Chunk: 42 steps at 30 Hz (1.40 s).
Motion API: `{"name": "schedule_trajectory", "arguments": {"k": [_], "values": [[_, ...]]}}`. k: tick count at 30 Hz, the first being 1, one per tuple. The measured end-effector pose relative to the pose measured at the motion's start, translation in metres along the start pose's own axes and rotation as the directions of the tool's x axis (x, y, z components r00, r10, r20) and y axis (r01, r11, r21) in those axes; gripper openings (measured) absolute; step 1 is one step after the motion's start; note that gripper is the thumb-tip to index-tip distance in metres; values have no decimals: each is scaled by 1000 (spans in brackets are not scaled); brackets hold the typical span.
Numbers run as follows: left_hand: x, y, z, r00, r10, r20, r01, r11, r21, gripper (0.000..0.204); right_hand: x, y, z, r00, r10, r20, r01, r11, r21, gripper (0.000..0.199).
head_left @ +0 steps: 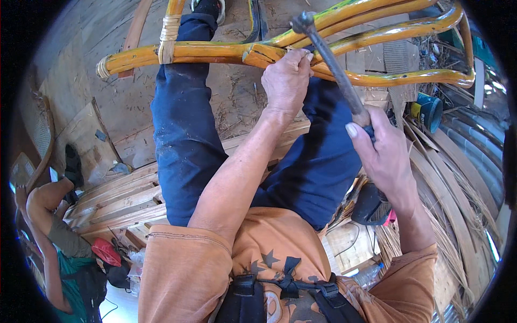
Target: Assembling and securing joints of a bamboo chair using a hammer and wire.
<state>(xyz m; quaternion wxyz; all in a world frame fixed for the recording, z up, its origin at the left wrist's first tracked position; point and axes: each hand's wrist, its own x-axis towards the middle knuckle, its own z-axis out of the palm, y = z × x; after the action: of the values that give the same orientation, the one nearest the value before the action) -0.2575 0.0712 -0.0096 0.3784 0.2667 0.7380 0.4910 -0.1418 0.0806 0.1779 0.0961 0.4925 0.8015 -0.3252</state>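
A varnished yellow-brown frame of bent cane poles (210, 51) lies across my knees, with pale strip bindings (168, 39) round one joint and one pole end. My left hand (286, 83) is closed in a pinch against the frame, beside the cut end of a short pole (263, 55). Whatever sits between its fingertips is too small to make out. Wrapped round the handle of a hammer (336, 67), my right hand (385, 153) keeps the tool raised and tilted. The hammer's head is up above the poles, to the right of my left hand.
Wooden planks (121, 202) are stacked at the left behind my leg. Another person (59, 242) sits at the far left. Long curved strips (449, 194) lie on the right, near a dark blue-green can (428, 112). Scraps litter the board floor (134, 116).
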Motion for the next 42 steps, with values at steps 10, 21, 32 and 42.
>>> {"name": "schedule_trajectory", "arguments": {"k": [10, 21, 32, 42], "values": [[1, -2, 6, 990, 121, -70, -117, 991, 58, 14, 2, 2, -3, 999, 36, -17, -36, 999, -8, 24], [0, -4, 1, 980, 196, -35, -187, 966, 178, 15, 9, 28, 10, 998, 63, 24, -60, 991, -116, 22], [-8, -8, -27, 983, 176, -55, -175, 984, 21, 14, -3, 38, -6, 968, 229, -106, -212, 966, 150, 24], [-15, -3, -8, 949, 314, -40, -310, 947, 82, 24, -2, 33, 4, 984, 168, -53, -160, 979, 123, 25]]}}
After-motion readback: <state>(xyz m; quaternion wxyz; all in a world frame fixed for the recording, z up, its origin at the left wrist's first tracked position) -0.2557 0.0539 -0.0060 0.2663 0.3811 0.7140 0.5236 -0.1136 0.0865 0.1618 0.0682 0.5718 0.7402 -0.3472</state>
